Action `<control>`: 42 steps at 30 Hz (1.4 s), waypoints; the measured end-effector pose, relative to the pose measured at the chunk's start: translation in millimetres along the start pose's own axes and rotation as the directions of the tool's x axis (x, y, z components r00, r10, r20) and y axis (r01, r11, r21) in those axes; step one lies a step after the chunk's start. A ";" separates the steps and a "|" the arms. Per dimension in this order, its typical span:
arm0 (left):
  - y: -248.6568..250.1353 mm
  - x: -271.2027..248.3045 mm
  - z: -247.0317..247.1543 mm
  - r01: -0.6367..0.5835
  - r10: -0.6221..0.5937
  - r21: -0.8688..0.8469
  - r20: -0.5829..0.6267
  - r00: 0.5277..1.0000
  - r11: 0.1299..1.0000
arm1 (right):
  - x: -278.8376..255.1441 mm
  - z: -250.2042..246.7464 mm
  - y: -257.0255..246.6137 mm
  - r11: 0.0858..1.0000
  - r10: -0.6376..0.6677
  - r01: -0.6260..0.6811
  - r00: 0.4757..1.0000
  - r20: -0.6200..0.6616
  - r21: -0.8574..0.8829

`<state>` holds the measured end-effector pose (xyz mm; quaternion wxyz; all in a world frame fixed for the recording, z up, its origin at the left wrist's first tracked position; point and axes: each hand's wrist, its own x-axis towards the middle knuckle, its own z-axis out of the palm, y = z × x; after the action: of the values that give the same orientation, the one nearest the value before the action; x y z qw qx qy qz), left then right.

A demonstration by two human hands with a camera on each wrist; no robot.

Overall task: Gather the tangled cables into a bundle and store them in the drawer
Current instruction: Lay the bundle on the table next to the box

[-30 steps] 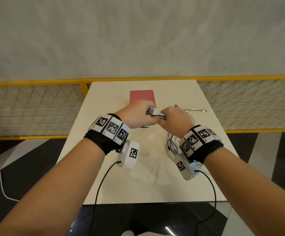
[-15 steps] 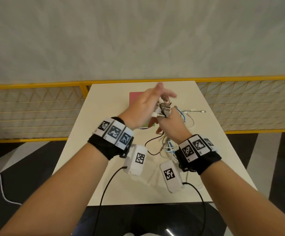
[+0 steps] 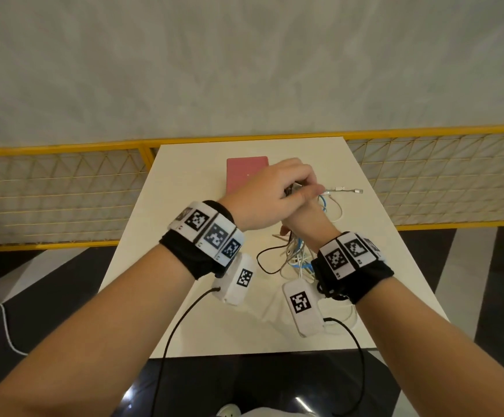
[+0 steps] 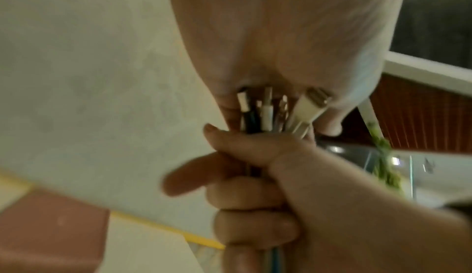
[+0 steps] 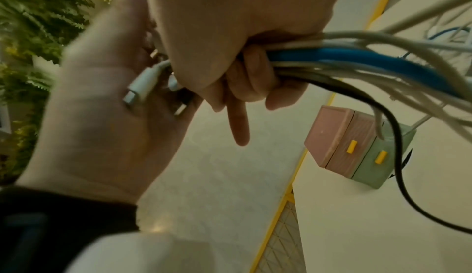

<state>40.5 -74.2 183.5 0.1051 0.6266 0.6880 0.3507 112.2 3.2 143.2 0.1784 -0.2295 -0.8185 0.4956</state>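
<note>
My right hand grips a bundle of white, blue and black cables upright in its fist above the table; their loose lengths hang down onto it. In the right wrist view the cables run out of the curled fingers. My left hand is curled over the top of the bundle, and the connector ends lie against its palm. The small drawer unit, pink and green with yellow handles, stands behind the hands with both drawers closed. Only its pink top shows in the head view.
Two silver-tipped cable ends and a white loop lie on the white table to the right of my hands. A yellow mesh railing runs behind the table. Black cords hang from my wrist cameras.
My right hand turned upright with the bundle and lifted it. My left hand, spread open above the connector ends half a second ago, has curled down over them.
</note>
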 end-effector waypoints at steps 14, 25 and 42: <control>-5.4 4.8 5.9 -0.031 0.046 0.143 -0.098 0.994 0.989 | -5.1 -2.8 -9.4 0.962 0.197 -0.204 0.979 0.060 0.182; -17.1 8.6 11.9 -0.031 0.042 0.050 -0.225 0.973 0.998 | 0.3 -4.7 -6.1 0.995 0.050 -0.052 0.998 0.029 0.083; -25.9 -8.3 -10.5 0.070 -0.093 0.141 0.170 0.981 0.988 | 9.3 -29.2 -4.8 0.909 -0.116 0.282 0.878 0.465 -0.307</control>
<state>15.5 -84.9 172.8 0.1373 0.6319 0.7233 0.2424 118.7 27.8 161.1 -0.0046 -0.0547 -0.9345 0.3518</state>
